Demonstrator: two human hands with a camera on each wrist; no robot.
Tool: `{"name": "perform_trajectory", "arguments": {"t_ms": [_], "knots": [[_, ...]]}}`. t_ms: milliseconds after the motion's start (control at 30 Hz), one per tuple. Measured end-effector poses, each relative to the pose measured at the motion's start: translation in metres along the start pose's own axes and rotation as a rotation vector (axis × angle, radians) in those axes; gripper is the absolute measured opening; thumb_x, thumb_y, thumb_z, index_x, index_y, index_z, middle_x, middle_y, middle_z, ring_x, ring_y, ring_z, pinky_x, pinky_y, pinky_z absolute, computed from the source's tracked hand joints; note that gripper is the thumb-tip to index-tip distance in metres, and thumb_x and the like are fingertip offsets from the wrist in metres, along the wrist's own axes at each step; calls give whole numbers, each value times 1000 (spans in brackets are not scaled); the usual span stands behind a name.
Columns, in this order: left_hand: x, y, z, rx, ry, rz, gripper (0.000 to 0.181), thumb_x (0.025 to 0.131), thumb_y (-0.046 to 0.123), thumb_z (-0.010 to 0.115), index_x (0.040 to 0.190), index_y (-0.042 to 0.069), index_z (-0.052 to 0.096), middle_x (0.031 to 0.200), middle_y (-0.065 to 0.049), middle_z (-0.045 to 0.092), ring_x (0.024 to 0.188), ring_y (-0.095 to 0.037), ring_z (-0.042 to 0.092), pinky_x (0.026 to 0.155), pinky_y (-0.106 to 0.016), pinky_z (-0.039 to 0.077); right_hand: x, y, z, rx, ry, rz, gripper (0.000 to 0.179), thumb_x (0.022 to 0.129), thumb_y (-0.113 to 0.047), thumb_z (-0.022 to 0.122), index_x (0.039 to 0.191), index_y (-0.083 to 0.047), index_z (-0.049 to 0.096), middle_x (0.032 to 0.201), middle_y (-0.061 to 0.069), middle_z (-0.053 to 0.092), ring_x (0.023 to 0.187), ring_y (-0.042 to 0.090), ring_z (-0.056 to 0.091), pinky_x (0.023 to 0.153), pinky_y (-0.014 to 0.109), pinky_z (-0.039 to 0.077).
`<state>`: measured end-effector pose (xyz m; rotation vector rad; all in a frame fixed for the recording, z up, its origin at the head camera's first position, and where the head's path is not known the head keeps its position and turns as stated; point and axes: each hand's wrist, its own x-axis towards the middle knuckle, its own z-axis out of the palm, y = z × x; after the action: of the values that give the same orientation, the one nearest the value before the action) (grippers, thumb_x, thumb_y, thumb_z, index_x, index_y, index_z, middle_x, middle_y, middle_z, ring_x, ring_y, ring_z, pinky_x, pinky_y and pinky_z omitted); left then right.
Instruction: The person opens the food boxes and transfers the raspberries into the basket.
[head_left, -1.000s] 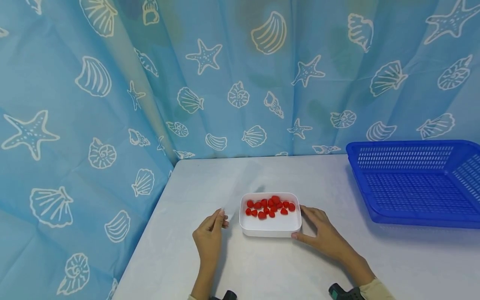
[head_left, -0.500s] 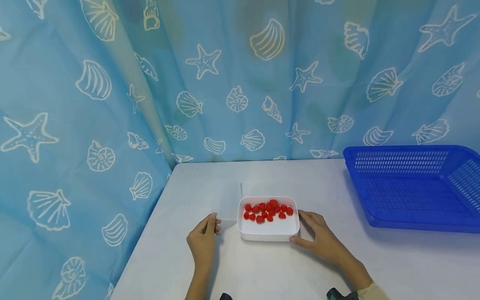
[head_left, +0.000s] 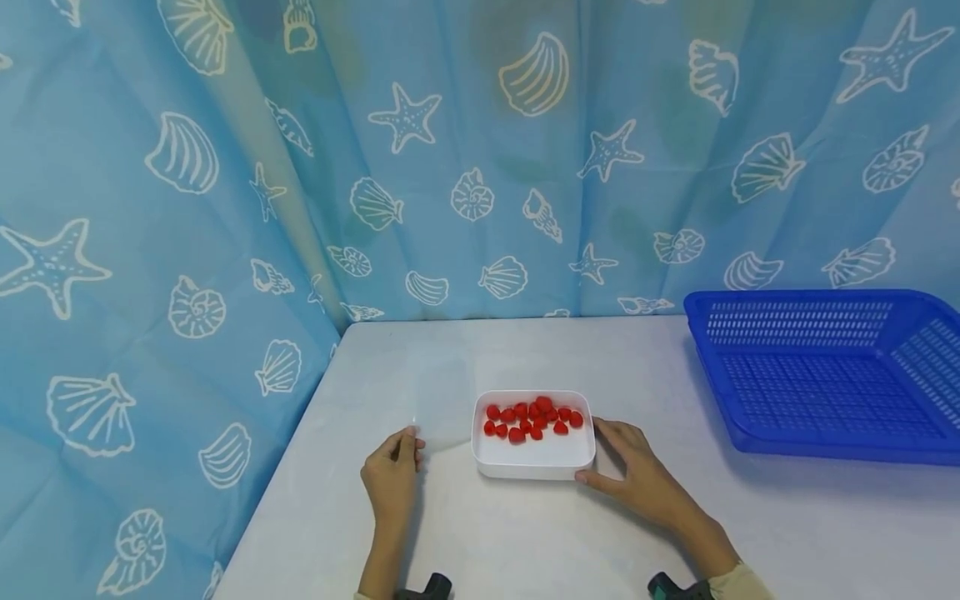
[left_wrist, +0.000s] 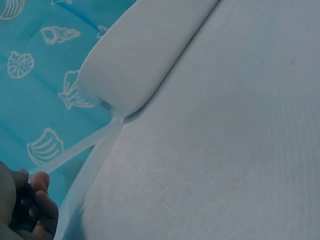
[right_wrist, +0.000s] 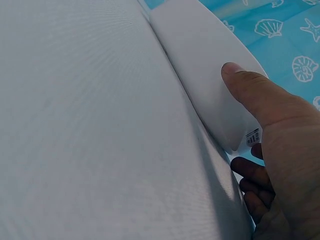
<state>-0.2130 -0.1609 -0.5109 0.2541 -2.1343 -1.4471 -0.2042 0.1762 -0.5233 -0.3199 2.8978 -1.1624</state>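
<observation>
A shallow white container (head_left: 536, 460) stands on the table with several small red berry-like pieces (head_left: 536, 412) in it, mostly toward its back half. My left hand (head_left: 390, 477), to the left of the container, pinches a clear plastic sheet (head_left: 444, 398) by its near left corner. In the left wrist view this sheet (left_wrist: 75, 149) stretches as a thin translucent band from the fingers toward the container's corner. My right hand (head_left: 643, 475) holds the container's right end, its thumb (right_wrist: 245, 80) on the front wall and the other fingers round the end.
A blue perforated plastic basket (head_left: 817, 367) stands at the back right. A white cloth covers the table (head_left: 525, 542). Behind and to the left hangs a blue curtain (head_left: 465, 125) with white shell and starfish prints.
My left hand has moved left, away from the container, drawing the clear sheet out beside it. The sheet now shows broader and flatter. My right hand keeps its hold on the container.
</observation>
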Motion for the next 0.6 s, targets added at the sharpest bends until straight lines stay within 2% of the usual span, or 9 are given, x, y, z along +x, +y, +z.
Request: {"name": "perform_trajectory", "arguments": {"t_ms": [233, 400, 600], "knots": [[5, -2, -3, 120, -20, -105, 24, 91, 22, 58, 88, 2, 71, 67, -3, 66, 54, -15, 58, 47, -21, 47, 6, 1, -1, 18, 17, -20, 96, 66, -68, 64, 143, -20, 31, 137, 6, 35, 129, 29, 27, 95, 61, 32], [5, -4, -11, 208, -86, -157, 27, 92, 23, 56, 83, 2, 71, 64, -3, 64, 52, -14, 56, 45, -20, 45, 4, 3, 4, 14, 15, -15, 96, 66, -70, 63, 143, -22, 32, 136, 3, 36, 129, 27, 28, 95, 60, 33], [7, -5, -12, 206, -136, -199, 29, 91, 26, 57, 78, 4, 70, 58, -2, 61, 45, -14, 55, 40, -19, 43, 0, 5, 3, 19, 33, 1, 96, 65, -69, 65, 142, -21, 34, 135, 3, 37, 129, 27, 28, 96, 60, 33]]}}
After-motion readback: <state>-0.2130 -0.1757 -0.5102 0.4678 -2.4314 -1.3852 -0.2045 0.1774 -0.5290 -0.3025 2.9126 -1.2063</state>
